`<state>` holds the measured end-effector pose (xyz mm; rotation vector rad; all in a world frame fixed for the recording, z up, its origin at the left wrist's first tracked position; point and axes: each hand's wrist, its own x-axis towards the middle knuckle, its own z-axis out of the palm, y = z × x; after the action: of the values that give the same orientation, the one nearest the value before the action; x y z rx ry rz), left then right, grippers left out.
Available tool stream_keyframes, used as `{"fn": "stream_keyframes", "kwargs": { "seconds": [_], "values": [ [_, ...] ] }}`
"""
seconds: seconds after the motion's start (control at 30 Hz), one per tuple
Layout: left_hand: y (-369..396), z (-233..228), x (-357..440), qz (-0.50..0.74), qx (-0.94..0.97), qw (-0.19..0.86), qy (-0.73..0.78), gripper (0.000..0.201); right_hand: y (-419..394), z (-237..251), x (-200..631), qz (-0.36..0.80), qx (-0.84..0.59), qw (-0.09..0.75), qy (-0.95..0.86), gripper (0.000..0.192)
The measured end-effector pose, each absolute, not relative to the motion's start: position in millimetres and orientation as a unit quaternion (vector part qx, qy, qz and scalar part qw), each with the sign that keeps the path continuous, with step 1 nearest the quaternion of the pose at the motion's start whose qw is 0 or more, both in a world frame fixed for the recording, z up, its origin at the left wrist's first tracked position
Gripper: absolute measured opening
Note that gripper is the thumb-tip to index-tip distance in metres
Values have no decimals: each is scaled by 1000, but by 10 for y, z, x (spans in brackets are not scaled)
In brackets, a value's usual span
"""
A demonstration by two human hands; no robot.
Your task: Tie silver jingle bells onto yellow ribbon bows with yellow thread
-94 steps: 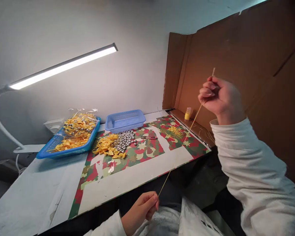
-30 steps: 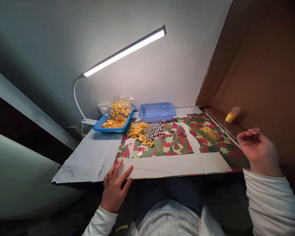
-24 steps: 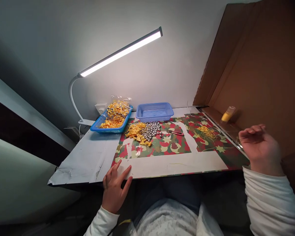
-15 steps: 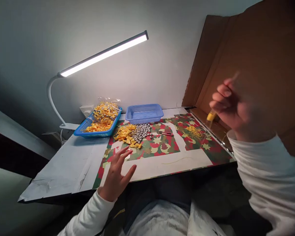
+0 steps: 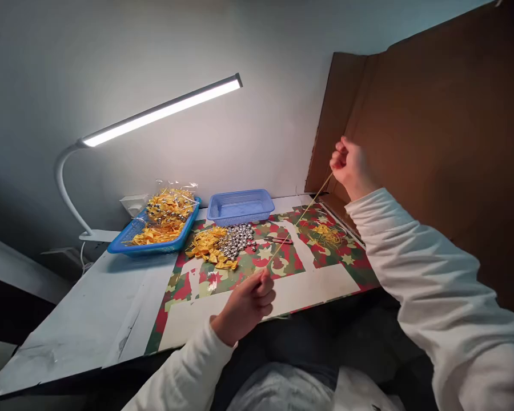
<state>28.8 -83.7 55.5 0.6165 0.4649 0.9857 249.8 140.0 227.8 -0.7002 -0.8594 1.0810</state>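
Observation:
A thin yellow cord (image 5: 302, 217) runs taut and slanting between my two closed hands. My left hand (image 5: 249, 301) grips its lower end above the front part of the table. Higher up and to the right, my right hand (image 5: 350, 165) is closed on the upper end, in front of the cardboard. Beyond my left hand lie a pile of yellow bows (image 5: 209, 244) and a heap of silver beads (image 5: 239, 240). A pair of tweezers (image 5: 279, 240) rests right of the beads, partly behind the cord. A tangle of yellow cords (image 5: 326, 234) lies below my right hand.
A blue basket (image 5: 122, 246) holding yellow bows and a clear bag stands at the left. An empty blue-violet basket (image 5: 240, 215) sits by the wall. A lit lamp (image 5: 163, 112) reaches over the table (image 5: 89, 319). Tall cardboard (image 5: 432, 148) stands on the right.
My left hand has gone from open to closed on the cord and moved right. My right hand has shifted left, and the cord is now stretched between them. The view has shifted slightly.

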Motion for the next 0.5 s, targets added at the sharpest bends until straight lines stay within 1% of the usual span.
{"fn": "stream_keyframes", "kwargs": {
  "seconds": [0.07,0.13,0.2,0.27,0.33,0.4,0.43,0.5],
  "values": [
    [-1006,407,64,493,252,797,244,27,1582,1937,2612,495,-358,717,-336,23],
    [-1139,343,-57,560,270,731,280,25,1683,1619,2632,500,-391,711,-304,15],
    [-1235,369,-88,628,311,638,320,26,1740,1359,2586,508,-411,701,-286,22],
    [-1302,457,-72,672,367,526,370,32,1780,1159,2513,514,-428,692,-272,27],
    [-1355,565,-46,676,419,418,440,44,1808,1004,2443,520,-442,682,-262,27],
    [-1406,653,-27,675,442,342,482,51,1818,878,2390,528,-454,671,-255,26],
    [-1430,682,-20,689,439,324,477,51,1814,824,2371,532,-459,665,-252,26],
    [-1466,702,-14,731,415,335,426,45,1789,732,2343,538,-469,656,-246,25]
  ]
}}
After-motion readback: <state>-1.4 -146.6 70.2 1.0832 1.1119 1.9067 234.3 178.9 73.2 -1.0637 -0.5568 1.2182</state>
